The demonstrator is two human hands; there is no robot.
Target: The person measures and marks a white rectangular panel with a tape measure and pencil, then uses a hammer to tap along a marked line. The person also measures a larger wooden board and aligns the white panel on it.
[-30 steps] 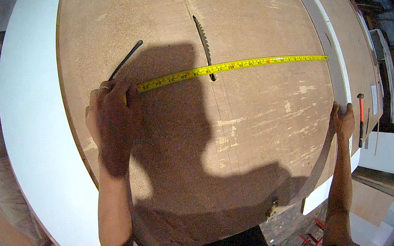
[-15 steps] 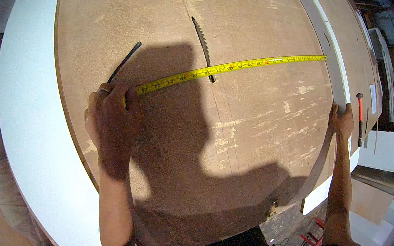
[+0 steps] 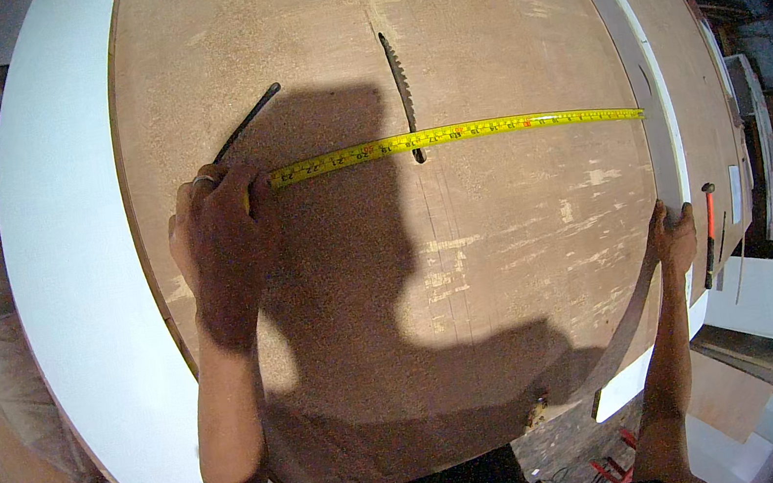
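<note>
A yellow tape measure (image 3: 451,137) lies stretched across the brown table-saw top (image 3: 507,254), from my left hand (image 3: 218,240) to the white fence rail (image 3: 666,153) on the right. My left hand is closed over the tape's case and a dark pencil (image 3: 246,123) that sticks out up and to the right. The tape crosses the toothed saw blade (image 3: 400,91) standing out of its slot. My right hand (image 3: 673,241) grips the near end of the fence rail at the table's right edge.
A white board (image 3: 76,285) runs along the left side of the table. A red-handled hammer (image 3: 707,231) lies just right of the fence. Boards and clutter sit on the floor at the lower right.
My left hand has shifted very slightly; the tape, blade and right hand stay where they were.
</note>
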